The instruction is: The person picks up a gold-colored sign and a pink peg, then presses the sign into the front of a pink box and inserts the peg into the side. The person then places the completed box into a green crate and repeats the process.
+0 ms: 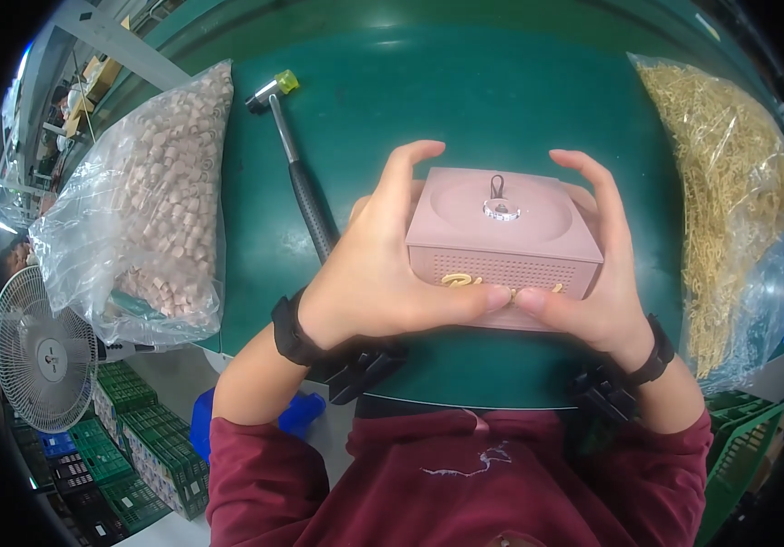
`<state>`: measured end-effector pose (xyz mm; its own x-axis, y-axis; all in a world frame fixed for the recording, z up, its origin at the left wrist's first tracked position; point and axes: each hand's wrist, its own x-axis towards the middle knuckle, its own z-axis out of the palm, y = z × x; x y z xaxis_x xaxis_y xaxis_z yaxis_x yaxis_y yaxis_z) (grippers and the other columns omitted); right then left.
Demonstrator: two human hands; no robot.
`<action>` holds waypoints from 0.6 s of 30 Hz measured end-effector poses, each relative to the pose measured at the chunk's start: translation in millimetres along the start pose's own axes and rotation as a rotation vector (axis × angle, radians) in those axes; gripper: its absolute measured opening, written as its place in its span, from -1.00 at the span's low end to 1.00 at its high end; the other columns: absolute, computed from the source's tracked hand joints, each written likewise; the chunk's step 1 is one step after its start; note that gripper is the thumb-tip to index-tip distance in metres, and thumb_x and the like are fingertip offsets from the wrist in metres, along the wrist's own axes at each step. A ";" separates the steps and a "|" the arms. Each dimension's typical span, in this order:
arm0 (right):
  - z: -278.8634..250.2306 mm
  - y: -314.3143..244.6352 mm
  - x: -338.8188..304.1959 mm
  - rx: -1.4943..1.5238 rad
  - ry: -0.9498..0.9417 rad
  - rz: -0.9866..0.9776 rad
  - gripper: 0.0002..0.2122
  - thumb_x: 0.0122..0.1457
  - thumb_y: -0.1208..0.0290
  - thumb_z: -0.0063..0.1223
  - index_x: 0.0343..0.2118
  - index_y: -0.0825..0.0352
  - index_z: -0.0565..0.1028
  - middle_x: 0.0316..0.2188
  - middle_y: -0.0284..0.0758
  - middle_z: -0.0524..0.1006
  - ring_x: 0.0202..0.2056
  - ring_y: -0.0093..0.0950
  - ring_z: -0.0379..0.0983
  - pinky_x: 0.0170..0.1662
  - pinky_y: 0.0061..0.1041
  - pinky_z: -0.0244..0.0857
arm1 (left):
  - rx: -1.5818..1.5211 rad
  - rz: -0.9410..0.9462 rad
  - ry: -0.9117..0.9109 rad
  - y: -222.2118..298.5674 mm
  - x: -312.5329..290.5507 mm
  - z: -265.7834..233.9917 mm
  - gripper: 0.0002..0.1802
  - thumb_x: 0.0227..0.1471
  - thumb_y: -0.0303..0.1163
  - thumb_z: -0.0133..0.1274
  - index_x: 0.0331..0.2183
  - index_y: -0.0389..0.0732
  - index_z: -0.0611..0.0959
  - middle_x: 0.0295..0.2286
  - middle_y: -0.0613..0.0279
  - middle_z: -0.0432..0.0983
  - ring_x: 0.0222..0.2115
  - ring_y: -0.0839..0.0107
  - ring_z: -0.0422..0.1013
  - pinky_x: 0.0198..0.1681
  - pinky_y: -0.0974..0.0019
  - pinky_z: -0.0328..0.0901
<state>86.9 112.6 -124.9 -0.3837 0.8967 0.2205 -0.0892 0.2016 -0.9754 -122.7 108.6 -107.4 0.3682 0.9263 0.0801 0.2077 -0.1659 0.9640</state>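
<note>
Hold, centre of the frame: While a bare left hand and a bare right hand clasp it from either side, the dusty-pink, square-cornered box with a perforated front sits over the near part of the smooth green tabletop; whether its base touches, I cannot tell.
Left fingers: grasping the box's left side, thumb laid across the front onto raised, gold-coloured script lettering, forefinger lifted.
Right fingers: grasping the right side, thumb tip just beside the other, forefinger also raised.
Reason for the grip: the opposed hands probably steady the box while both thumbs bear on the lettering.
Box top: its round recess faces upward, black cord loop showing.
Hammer, upper left: the black-handled, steel-shafted hammer with a yellow-and-black head points its grip toward the left hand, seemingly for easy reach.
Bags, left and right: a clear plastic bag of pale-pink cylinders and another of thin gold-coloured pieces flank the work, presumably as handy supplies.
</note>
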 end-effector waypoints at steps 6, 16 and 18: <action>-5.8 -9.2 0.7 0.089 -0.018 0.119 -0.17 -0.24 0.40 0.32 0.10 0.34 0.04 -0.11 -0.13 0.35 -0.05 -0.35 0.31 0.03 -0.39 0.16 | -0.084 -0.057 0.028 -2.1 0.4 -2.9 0.09 -0.37 -0.25 0.34 0.06 -0.42 0.02 -0.21 -0.17 0.40 -0.17 0.18 0.38 -0.11 0.26 0.28; -6.5 -14.4 -1.8 0.195 0.013 0.186 -0.25 -0.15 0.39 0.26 0.10 0.33 0.06 -0.10 -0.07 0.35 -0.05 -0.32 0.32 0.02 -0.39 0.17 | -0.203 -0.087 0.007 1.5 -2.0 -4.4 0.02 -0.30 -0.29 0.30 0.08 -0.38 0.03 -0.24 -0.17 0.40 -0.21 0.22 0.39 -0.13 0.28 0.28; -6.8 -14.7 -2.7 0.117 0.036 0.168 -0.26 -0.14 0.38 0.26 0.09 0.33 0.06 -0.10 -0.05 0.35 -0.05 -0.31 0.32 0.02 -0.38 0.16 | -0.228 -0.103 0.013 4.4 -0.9 -3.5 0.03 -0.29 -0.30 0.29 0.08 -0.37 0.01 -0.23 -0.17 0.40 -0.20 0.22 0.38 -0.12 0.28 0.27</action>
<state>95.5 109.9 -111.1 -0.3693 0.9278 0.0525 -0.1339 0.0028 -0.9910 -125.3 108.2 -102.3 0.3435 0.9389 -0.0196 0.0332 0.0087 0.9994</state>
